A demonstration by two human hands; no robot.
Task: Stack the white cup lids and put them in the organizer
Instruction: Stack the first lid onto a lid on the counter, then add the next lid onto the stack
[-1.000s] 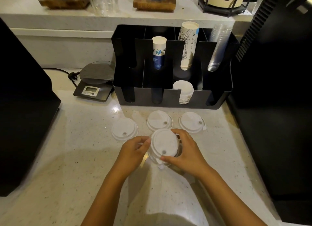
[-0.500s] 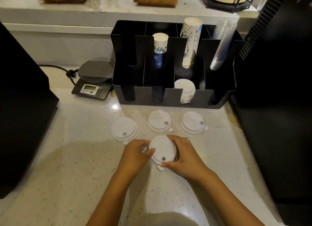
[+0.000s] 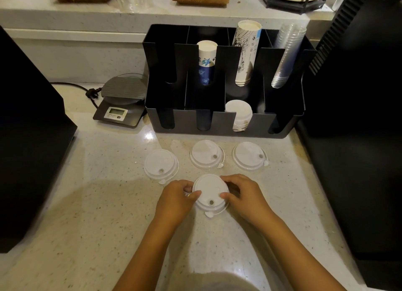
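Observation:
A short stack of white cup lids [image 3: 210,194] rests on the counter between my hands. My left hand [image 3: 175,200] grips its left edge and my right hand [image 3: 244,196] grips its right edge. Three single white lids lie in a row beyond: left lid [image 3: 161,164], middle lid [image 3: 206,153], right lid [image 3: 249,155]. The black organizer [image 3: 224,125] stands behind them, with a stack of white lids [image 3: 239,114] in its third front slot.
Paper cup stacks [image 3: 206,60] and clear plastic cups [image 3: 287,55] fill the organizer's rear slots. A digital scale [image 3: 121,101] with a cord sits left of it. Black machines flank the counter on the left [image 3: 28,138] and right [image 3: 352,138].
The lid stack, held tilted above the counter a second ago, has been lowered flat onto the counter. Both hands stay on its sides.

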